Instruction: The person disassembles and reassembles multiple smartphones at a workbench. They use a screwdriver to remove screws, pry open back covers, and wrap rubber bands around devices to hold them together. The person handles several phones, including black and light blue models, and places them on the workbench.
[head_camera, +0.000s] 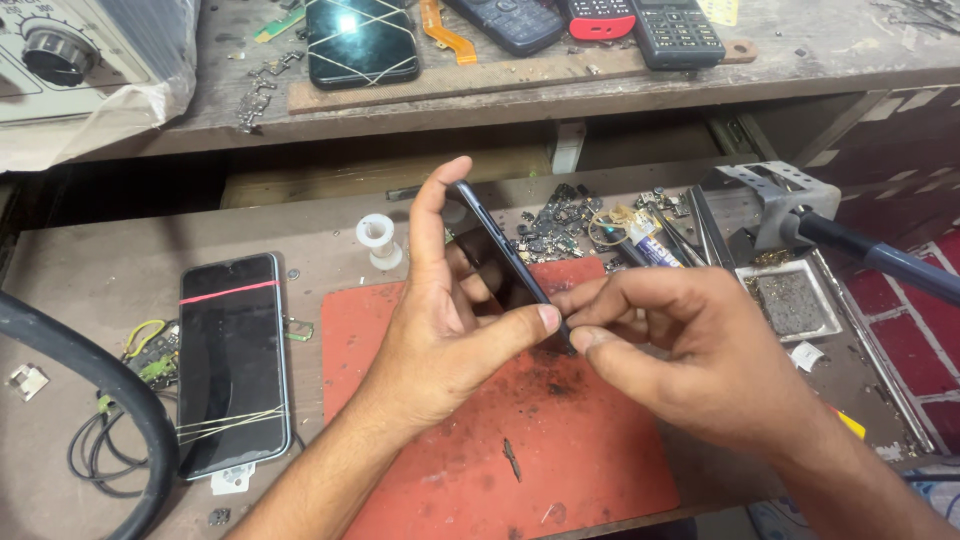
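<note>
Phone (500, 262), dark, held on edge above red mat (480, 450) at bench middle; left hand (450, 320) grasping it, right hand (670, 345) pinching its lower edge. Second phone (232, 360) lies flat near left edge.

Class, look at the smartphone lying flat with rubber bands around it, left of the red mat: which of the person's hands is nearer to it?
The left hand, over the red mat, is closer to the banded smartphone; the right hand lies beyond it, farther away.

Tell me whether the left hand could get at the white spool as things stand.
Probably yes, once freed: the left hand holds the dark phone, and the white spool stands just beyond it with nothing between.
</note>
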